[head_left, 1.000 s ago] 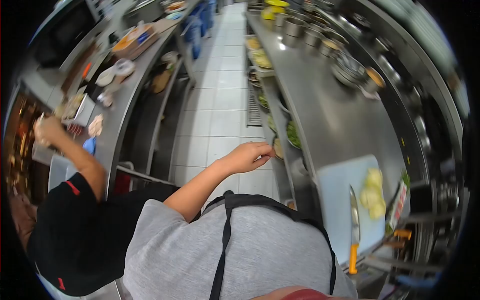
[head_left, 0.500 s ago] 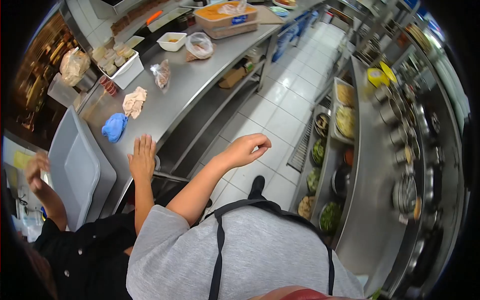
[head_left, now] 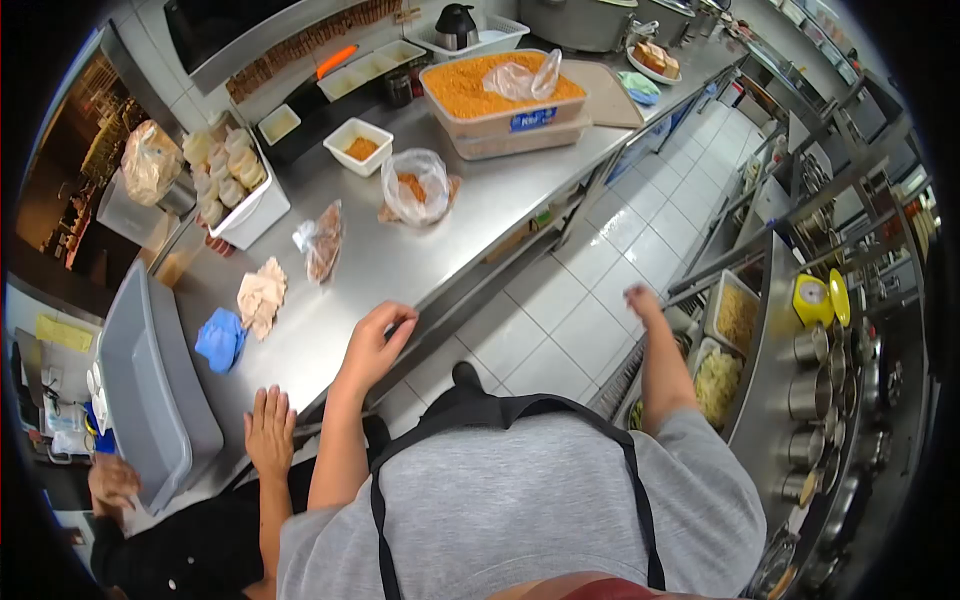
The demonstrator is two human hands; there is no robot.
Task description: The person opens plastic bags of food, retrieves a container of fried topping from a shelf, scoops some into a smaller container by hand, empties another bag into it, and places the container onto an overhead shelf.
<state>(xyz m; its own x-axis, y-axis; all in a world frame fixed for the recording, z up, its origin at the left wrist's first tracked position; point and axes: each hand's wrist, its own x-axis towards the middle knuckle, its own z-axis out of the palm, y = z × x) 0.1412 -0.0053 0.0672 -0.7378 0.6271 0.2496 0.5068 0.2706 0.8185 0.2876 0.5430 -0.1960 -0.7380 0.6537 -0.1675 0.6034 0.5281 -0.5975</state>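
My left hand (head_left: pixel 378 342) hangs over the front edge of the steel counter (head_left: pixel 330 335), loosely curled, with nothing visible in it. Out over the aisle is my right hand (head_left: pixel 641 299), small and blurred; its fingers are hard to make out. Closest to my left hand on the counter are a crumpled beige cloth (head_left: pixel 261 297), a blue cloth-like bundle (head_left: pixel 220 340) and a small plastic bag of brown contents (head_left: pixel 320 244). Beyond them stand an open clear bag (head_left: pixel 417 190) with orange-brown contents and a large tub of orange crumbs (head_left: pixel 505 108).
To my left a co-worker's flat hand (head_left: pixel 270 430) is at the counter edge, the other hand (head_left: pixel 113 482) by a grey bin (head_left: pixel 165 390). A white box of small containers (head_left: pixel 243 205) stands behind. Right of the tiled aisle (head_left: pixel 600 260) are food trays (head_left: pixel 715 385) and hanging pans (head_left: pixel 810 393).
My view has turned and moved closer to the counter's far part. My left hand now sits nearer the counter edge, and my right hand has come into view.
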